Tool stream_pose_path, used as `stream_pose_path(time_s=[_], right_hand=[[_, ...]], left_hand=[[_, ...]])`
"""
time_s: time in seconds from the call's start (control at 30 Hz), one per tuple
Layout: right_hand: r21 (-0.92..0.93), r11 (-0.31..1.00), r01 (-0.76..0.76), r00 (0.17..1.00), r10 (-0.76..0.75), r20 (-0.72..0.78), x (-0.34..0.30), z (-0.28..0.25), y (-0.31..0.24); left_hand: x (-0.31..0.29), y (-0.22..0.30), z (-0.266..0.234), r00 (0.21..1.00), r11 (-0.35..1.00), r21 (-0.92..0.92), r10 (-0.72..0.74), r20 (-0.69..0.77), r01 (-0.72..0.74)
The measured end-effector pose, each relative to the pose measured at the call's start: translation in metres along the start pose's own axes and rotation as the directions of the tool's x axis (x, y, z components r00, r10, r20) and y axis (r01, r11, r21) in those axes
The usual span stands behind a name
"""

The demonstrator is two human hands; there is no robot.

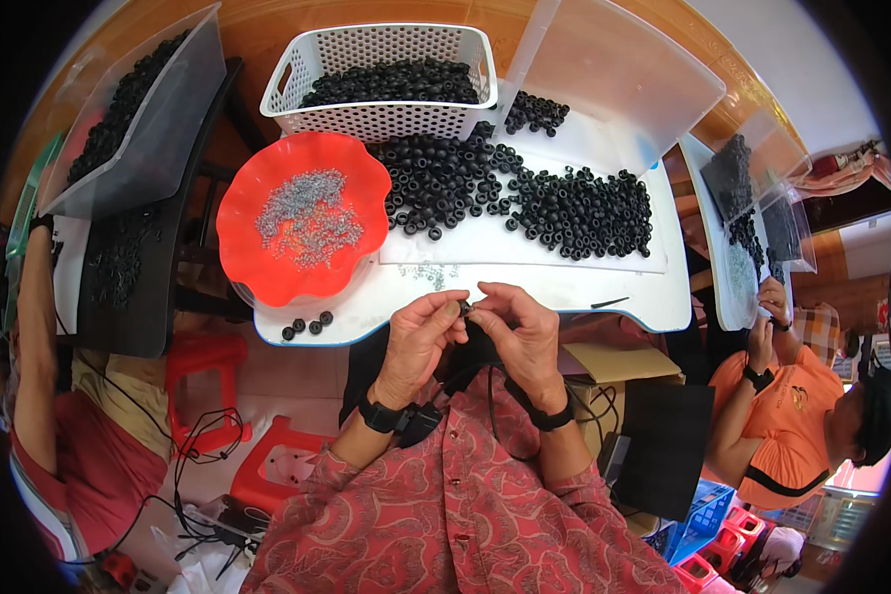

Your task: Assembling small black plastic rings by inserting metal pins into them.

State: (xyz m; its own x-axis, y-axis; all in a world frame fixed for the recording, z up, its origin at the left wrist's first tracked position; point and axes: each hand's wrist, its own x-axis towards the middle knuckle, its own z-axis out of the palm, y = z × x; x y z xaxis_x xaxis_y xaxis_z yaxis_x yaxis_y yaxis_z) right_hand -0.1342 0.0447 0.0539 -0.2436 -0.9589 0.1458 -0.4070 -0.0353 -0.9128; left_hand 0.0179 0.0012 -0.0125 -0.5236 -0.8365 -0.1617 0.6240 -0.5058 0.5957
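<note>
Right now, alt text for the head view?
A person's left hand and right hand hold a small dark piece near a white table. On it are round black pieces, a red wavy-rimmed bowl and a white perforated basket; co-workers appear at both sides.

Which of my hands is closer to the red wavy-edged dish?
Your left. The left hand is apart from the red wavy-edged dish, nearer your body and to the dish's right; the right hand is farther right, beyond the left.
</note>
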Motion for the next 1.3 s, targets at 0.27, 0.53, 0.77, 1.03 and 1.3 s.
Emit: stream_pose_path(time_s=[0.27,0.53,0.77,1.03,1.3], right_hand=[[-0.151,0.981,0.122,0.991,-0.112,0.074,0.002,-0.007,-0.009],[-0.006,0.998,0.060,0.989,-0.059,0.134,0.002,-0.008,-0.003],[0.359,0.906,-0.223,0.971,0.176,0.160,-0.001,-0.009,0.003],[0.354,0.915,-0.193,0.980,0.160,0.120,-0.002,-0.007,0.007],[0.275,0.942,-0.193,0.981,0.184,0.057,0.002,-0.009,0.009]], left_hand=[[-0.001,0.000,-0.003,1.000,0.976,0.220,0.009,-0.005,-0.007],[-0.001,0.007,-0.004,0.996,0.952,0.305,-0.027,0.081,0.001],[0.003,0.000,-0.003,0.986,0.985,-0.113,-0.117,0.116,0.131],[0.005,-0.003,-0.001,0.984,0.987,-0.073,-0.135,0.115,0.144],[0.012,-0.004,0.007,0.988,0.992,-0.020,-0.123,0.096,0.125]])
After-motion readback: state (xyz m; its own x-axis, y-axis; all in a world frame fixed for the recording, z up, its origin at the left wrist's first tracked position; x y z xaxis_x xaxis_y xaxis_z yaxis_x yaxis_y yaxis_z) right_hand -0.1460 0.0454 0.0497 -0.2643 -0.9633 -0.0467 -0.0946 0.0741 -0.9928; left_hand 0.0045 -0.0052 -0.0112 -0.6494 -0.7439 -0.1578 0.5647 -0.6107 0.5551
